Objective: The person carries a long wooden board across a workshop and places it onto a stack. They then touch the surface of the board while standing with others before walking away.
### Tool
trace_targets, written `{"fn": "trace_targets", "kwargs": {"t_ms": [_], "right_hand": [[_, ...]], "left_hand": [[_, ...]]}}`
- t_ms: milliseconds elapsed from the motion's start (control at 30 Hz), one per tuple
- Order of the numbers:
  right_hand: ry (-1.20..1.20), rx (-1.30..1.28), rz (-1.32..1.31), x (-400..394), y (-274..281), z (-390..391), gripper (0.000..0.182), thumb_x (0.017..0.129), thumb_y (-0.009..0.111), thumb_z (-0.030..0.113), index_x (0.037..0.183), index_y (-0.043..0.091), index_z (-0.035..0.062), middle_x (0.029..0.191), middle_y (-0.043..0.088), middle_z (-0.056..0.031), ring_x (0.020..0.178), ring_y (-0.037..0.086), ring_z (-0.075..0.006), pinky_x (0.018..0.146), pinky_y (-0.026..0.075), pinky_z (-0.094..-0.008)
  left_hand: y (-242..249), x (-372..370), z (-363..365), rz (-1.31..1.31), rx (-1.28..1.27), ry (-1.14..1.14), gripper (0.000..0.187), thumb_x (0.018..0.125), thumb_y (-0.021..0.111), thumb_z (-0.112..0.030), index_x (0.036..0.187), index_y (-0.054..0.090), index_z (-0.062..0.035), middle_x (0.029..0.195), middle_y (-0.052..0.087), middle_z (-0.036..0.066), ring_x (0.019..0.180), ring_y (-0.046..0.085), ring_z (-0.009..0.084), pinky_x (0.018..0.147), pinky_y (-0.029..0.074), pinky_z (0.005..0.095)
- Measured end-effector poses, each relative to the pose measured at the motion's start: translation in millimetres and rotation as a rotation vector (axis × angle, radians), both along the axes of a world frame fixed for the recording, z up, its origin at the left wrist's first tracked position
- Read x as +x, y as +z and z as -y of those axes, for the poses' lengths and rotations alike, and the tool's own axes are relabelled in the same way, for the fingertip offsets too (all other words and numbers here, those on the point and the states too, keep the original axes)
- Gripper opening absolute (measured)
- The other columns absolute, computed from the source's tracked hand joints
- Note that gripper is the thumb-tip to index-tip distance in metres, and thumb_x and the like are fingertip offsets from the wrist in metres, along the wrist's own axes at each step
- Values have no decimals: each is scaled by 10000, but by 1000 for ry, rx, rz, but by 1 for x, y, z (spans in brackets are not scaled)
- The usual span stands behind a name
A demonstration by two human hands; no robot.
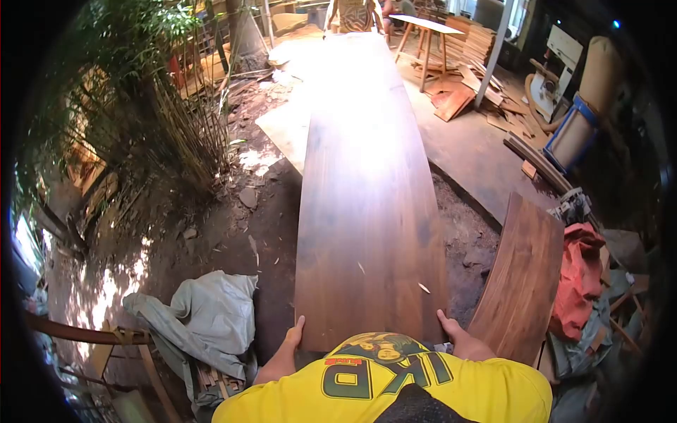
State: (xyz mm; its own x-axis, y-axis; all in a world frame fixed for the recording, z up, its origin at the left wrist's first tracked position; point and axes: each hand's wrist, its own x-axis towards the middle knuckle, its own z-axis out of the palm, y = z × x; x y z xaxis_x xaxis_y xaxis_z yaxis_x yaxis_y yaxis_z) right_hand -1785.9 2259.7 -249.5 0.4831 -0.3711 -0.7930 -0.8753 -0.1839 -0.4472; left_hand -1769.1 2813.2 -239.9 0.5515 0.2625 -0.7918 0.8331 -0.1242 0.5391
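A long, dark brown wooden board (367,240) stretches away from my body, its middle and far part washed out by bright sunlight. My left hand (294,333) grips its near left edge, thumb up along the side and the other fingers hidden. On the near right edge is my right hand (451,326), held the same way with its fingers mostly out of sight. Two small pale leaves (424,288) lie on the wood. Another person (355,15) stands at the far end; glare hides how their hands meet the board.
A shorter curved wooden panel (520,275) leans at right beside a red sack (580,282). A grey-white sheet (215,317) covers wood at left. Bamboo stems (185,151) rise at upper left. Beyond the concrete slab's edge (469,194) are a wooden table (427,25) and a machine (553,81).
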Motion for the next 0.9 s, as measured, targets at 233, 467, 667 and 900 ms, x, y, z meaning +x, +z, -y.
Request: {"fn": "trace_targets", "kwargs": {"t_ms": [233, 467, 667, 900], "right_hand": [[-22, 114, 128, -30, 85, -22, 907, 761, 611, 615, 1269, 427, -114, 1256, 517, -203, 1199, 468, -296, 980, 369, -361], [-143, 182, 167, -67, -39, 34, 802, 791, 611, 576, 1267, 474, -54, 1191, 569, -176, 1097, 540, -266, 923, 414, -361], [-188, 110, 124, -108, -18, 45, 833, 762, 621, 602, 1227, 501, -78, 1190, 566, -202, 1104, 543, -271, 927, 410, -360], [-230, 85, 127, -143, 75, -26, 810, 797, 595, 587, 1226, 491, -93, 1174, 575, -193, 1083, 552, -258, 922, 413, -362]], "left_hand": [[22, -7, 7, 54, -140, -103, 834, 765, 592, -614, 1260, 489, 49, 1192, 576, 186, 1114, 549, 277, 948, 401, 366], [41, -2, 37, 78, 10, -182, 903, 745, 574, -667, 1266, 472, 63, 1223, 551, 203, 1147, 524, 283, 975, 376, 367], [0, -12, 49, 55, -6, -240, 929, 756, 535, -687, 1274, 453, 79, 1300, 489, 206, 1219, 461, 289, 1022, 323, 361], [-10, -18, 19, 49, -139, -254, 914, 757, 542, -678, 1258, 470, 83, 1265, 516, 211, 1197, 481, 292, 1005, 342, 359]]}}
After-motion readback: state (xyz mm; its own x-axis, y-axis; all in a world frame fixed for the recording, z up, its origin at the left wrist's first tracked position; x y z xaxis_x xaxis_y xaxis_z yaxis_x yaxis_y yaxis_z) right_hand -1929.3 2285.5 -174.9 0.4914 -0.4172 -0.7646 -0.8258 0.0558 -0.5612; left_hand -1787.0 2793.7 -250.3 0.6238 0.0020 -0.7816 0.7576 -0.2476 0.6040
